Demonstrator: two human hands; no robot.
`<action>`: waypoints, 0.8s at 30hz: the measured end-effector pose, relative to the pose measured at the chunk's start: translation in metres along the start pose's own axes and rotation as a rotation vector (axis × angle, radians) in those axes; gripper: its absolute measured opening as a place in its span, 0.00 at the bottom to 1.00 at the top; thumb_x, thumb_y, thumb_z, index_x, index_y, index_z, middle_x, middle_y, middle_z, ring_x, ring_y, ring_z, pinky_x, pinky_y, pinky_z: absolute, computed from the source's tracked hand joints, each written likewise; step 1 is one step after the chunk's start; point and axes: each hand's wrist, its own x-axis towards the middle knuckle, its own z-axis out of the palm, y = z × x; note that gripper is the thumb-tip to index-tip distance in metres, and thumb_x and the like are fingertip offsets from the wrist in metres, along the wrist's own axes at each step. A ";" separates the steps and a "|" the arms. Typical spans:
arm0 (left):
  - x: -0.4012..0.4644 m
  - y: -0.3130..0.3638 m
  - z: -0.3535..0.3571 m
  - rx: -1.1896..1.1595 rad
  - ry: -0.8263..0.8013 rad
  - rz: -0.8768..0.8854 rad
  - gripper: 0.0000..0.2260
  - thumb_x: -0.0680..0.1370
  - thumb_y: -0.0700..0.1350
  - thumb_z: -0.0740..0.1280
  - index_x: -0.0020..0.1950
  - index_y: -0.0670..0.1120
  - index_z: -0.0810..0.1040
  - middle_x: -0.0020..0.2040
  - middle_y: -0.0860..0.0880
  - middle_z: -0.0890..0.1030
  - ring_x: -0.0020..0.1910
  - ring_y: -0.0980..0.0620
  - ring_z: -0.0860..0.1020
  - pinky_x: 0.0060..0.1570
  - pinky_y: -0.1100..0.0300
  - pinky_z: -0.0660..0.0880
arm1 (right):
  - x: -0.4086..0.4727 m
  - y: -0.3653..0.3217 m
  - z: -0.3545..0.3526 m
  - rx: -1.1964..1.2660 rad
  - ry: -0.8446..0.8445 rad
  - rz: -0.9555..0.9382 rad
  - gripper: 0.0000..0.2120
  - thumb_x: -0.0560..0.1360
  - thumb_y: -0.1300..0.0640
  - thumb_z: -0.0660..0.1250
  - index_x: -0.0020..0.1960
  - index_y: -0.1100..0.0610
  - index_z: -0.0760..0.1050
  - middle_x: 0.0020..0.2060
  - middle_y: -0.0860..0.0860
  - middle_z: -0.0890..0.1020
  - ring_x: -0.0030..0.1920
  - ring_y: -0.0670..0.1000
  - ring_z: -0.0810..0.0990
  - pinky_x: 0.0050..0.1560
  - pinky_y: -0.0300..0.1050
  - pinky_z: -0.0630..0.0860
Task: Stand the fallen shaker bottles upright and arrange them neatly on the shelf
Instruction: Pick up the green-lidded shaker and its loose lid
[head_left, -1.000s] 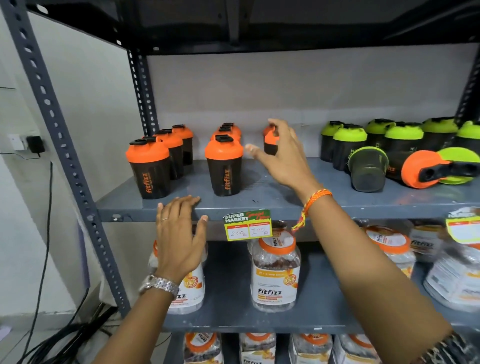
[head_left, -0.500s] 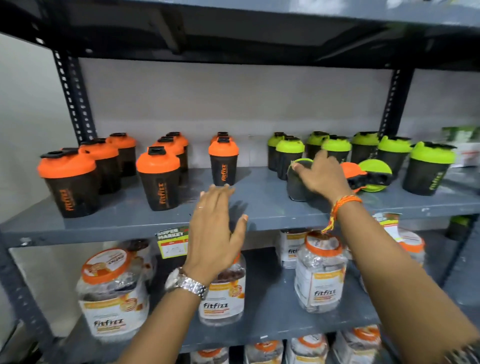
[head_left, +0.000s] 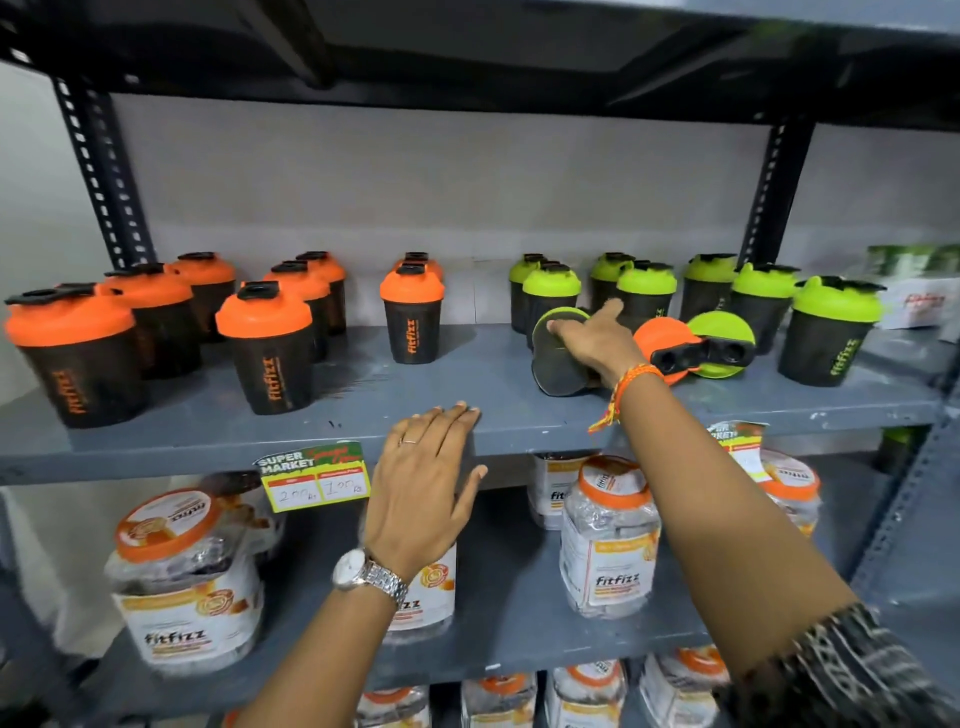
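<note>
Matt grey metal shelf (head_left: 218, 441); glossy plastic shaker lids (head_left: 263, 317).

A grey metal rack (head_left: 519, 431) with perforated dark uprights (head_left: 98, 171) stands against a plain pale wall (head_left: 415, 182).

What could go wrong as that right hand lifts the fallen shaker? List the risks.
1. The right hand grips the fallen shaker among the upright green-lidded shakers; swinging it upright could topple one.
2. Two more shakers, the fallen orange-lidded shaker and the fallen green-lidded shaker, lie touching beside the hand; a nudge might roll them toward the shelf edge.
3. The left hand rests on that edge, too far away to catch anything.
</note>
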 end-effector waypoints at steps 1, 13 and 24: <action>0.000 0.000 0.001 0.004 0.006 0.000 0.24 0.80 0.57 0.60 0.74 0.50 0.70 0.73 0.50 0.75 0.70 0.49 0.73 0.73 0.51 0.63 | 0.000 -0.001 0.000 0.097 -0.032 0.047 0.44 0.75 0.45 0.72 0.79 0.59 0.50 0.68 0.60 0.76 0.60 0.62 0.81 0.51 0.56 0.82; 0.003 0.002 0.011 -0.010 0.084 -0.048 0.20 0.80 0.54 0.65 0.71 0.50 0.74 0.70 0.51 0.78 0.66 0.48 0.75 0.70 0.54 0.61 | -0.026 0.009 -0.014 0.452 -0.154 -0.034 0.23 0.74 0.53 0.77 0.62 0.52 0.68 0.46 0.52 0.80 0.35 0.49 0.80 0.23 0.38 0.76; 0.002 0.005 0.012 -0.025 0.107 -0.070 0.20 0.80 0.53 0.66 0.71 0.49 0.74 0.69 0.50 0.79 0.66 0.48 0.76 0.70 0.54 0.60 | -0.036 0.043 0.002 0.159 0.333 -0.527 0.35 0.65 0.49 0.81 0.64 0.50 0.64 0.52 0.53 0.79 0.51 0.57 0.78 0.46 0.50 0.74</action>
